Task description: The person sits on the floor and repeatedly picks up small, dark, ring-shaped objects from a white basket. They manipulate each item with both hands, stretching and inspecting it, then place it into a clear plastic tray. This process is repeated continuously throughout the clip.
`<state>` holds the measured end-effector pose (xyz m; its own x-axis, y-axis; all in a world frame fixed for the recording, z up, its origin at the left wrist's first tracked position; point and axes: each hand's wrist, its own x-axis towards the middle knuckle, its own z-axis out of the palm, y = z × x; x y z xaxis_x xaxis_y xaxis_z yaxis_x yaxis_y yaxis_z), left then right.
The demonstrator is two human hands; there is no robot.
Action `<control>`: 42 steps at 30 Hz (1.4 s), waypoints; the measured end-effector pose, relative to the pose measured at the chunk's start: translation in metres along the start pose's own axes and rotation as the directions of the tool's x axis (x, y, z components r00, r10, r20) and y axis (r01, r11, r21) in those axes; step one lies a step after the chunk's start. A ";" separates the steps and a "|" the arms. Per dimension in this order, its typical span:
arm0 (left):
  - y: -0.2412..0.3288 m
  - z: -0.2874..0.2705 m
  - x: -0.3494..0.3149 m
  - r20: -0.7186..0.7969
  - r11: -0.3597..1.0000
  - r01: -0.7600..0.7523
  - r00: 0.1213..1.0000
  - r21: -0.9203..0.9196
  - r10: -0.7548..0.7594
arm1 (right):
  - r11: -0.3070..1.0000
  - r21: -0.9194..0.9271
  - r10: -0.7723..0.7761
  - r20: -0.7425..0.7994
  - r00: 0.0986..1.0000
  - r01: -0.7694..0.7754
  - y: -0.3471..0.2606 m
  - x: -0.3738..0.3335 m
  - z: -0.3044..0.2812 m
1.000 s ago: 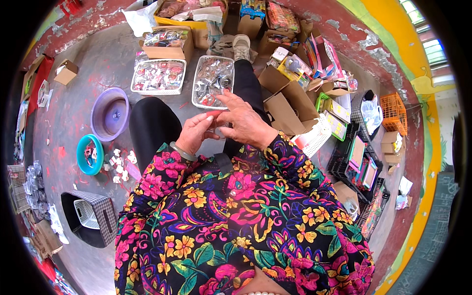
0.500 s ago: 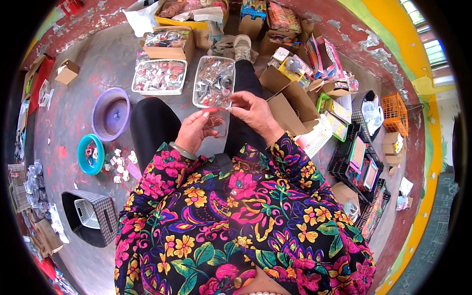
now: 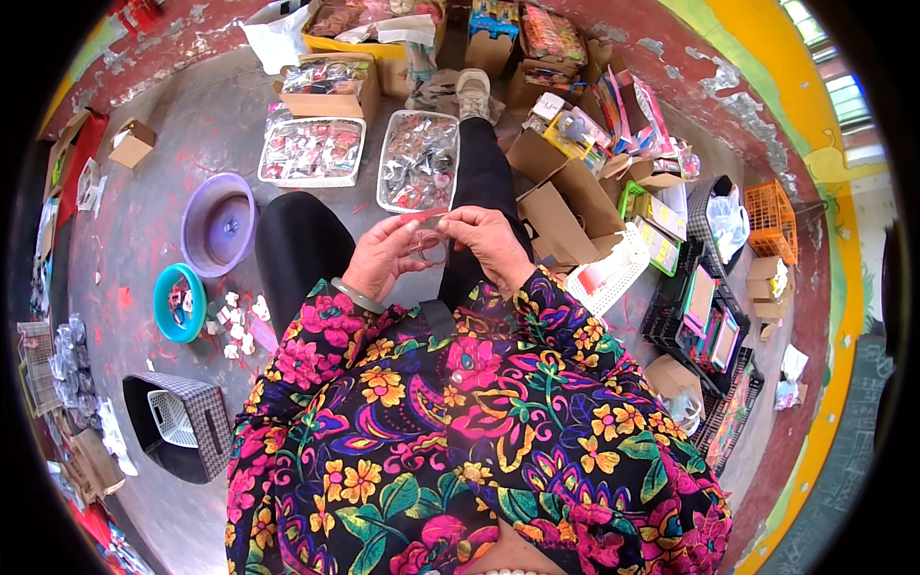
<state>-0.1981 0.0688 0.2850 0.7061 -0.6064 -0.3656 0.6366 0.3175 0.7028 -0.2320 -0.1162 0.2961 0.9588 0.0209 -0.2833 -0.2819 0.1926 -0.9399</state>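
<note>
A small clear packet with a red strip along its top edge is held up on the near side of the white basket, close to that basket's near rim. Curved reddish shapes can be seen through the plastic, though they are too small to be told clearly. The left end of the strip is pinched between thumb and fingers by the left hand; the right end is gripped in the same way by the right hand. Whether the packet's top is sealed cannot be told.

The white basket is filled with clear packets, heaped about level with its edges. Along its right edge the right leg is stretched, so little room is left there; beyond that leg, to the basket's right, an open cardboard box is placed. On the left a second basket is set near it — only a narrow strip of floor is left between the two rims. More room is offered farther left of the white basket, where grey floor is spread out beside a purple basin. A teal basin and scattered white pieces are found to the white basket's near left.
</note>
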 end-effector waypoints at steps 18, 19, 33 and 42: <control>-0.011 -0.004 0.006 -0.044 0.996 -0.063 0.997 -0.060 0.061 | 1.000 -0.007 -0.001 0.040 0.999 0.001 0.018 -0.002 0.003; -0.010 -0.004 0.006 -0.030 0.997 -0.048 0.998 -0.057 0.047 | 1.000 -0.015 -0.016 0.064 0.998 0.017 0.021 -0.003 0.001; -0.013 -0.005 0.004 -0.036 0.998 -0.007 0.999 -0.066 0.005 | 0.985 0.100 0.131 0.107 0.986 -0.142 0.032 -0.006 -0.005; -0.021 -0.010 0.010 -0.199 0.997 -0.016 0.979 0.075 0.031 | 0.524 -0.759 -0.542 0.054 0.838 0.388 0.013 -0.005 0.002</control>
<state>-0.2012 0.0640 0.2607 0.7729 -0.4388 -0.4583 0.6002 0.2714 0.7524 -0.2401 -0.1119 0.2858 0.9587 -0.0341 0.2825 0.1975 -0.6352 -0.7467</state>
